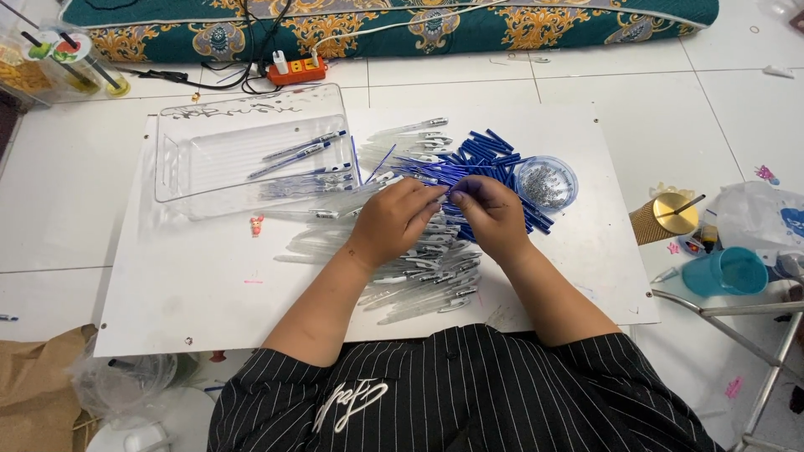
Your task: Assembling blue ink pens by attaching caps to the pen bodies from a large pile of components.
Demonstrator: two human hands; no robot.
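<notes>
While the left hand (392,219) and right hand (488,213) are meeting over the middle of the white board (167,301), both are pinching one blue refill (448,191) between fingertips; judging by the pile, assembly is midway, and the next move is calling for a clear barrel (419,305) near the board's front edge.

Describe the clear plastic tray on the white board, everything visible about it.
The clear plastic tray is a shallow rectangle of transparent, glossy plastic with rounded corners, a raised rim and ribbed walls. It lies flat on the white board, at its far left corner, left of the blue refills. A few assembled pens lie slanted inside, toward its right side. Neither hand touches it.
</notes>
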